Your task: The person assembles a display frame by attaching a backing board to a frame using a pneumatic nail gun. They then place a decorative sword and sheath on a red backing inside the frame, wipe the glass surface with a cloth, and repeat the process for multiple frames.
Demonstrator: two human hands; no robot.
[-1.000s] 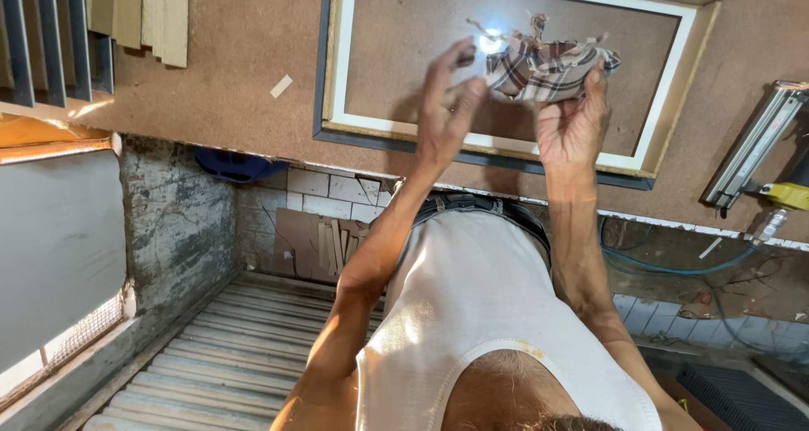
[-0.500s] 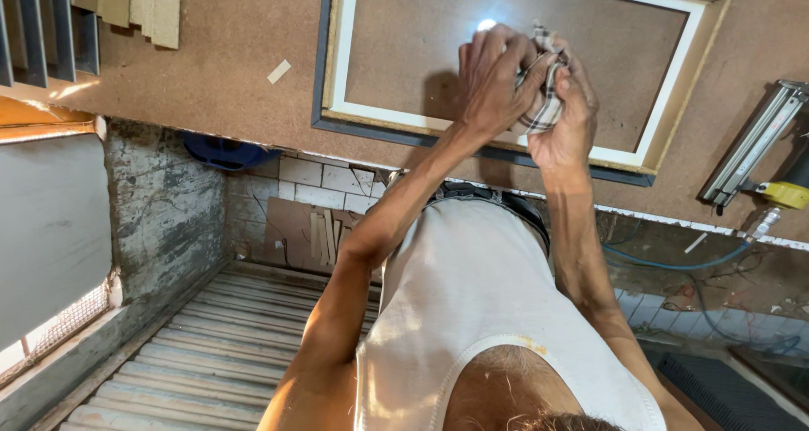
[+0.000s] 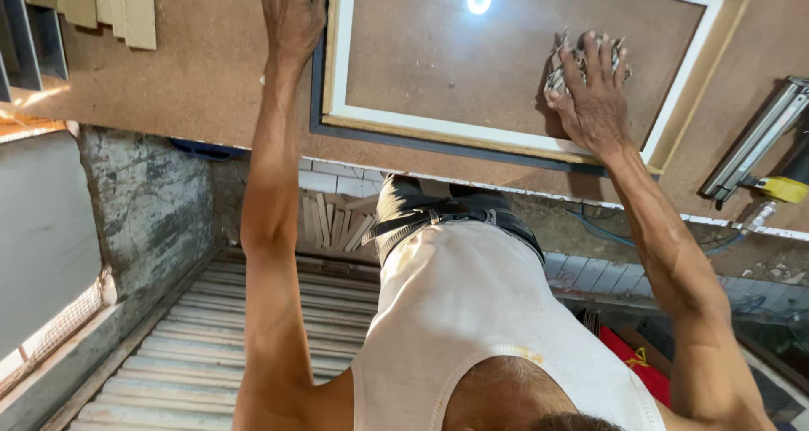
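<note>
1. Right hand (image 3: 594, 90): we see it laid palm-down, fingers spread and only lightly curled, pressing a crumpled cloth (image 3: 563, 64) flat against the glass of the framed panel (image 3: 438, 69). It is not a closed grasp; the cloth is pinned under the palm and fingers.

2. Left hand (image 3: 293, 14): fingers bent and resting at the left edge of the frame, where the rail meets the worktop (image 3: 194, 77). The fingertips run out of the top of the view, so we cannot tell whether they grip the rail or merely rest on it.

3. Cloth position: it sits in the right part of the panel, near the right rail, mostly under the right hand. Edges poke out above the fingertips and on the thumb side. It lies well apart from the left hand, across the width of the panel.

4. Cloth appearance: pale fabric with a darker checked or striped pattern, bunched and wrinkled.

5. Panel appearance: brown reflective face with a bright round light spot (image 3: 479, 0) near the top; white inner border, tan wooden outer rail, and a dark strip along the near and left sides. It lies flat on the brown board worktop.

6. Nearby: a nail gun (image 3: 750, 149) with a yellow part lies at the right of the worktop, apart from the frame.
</note>
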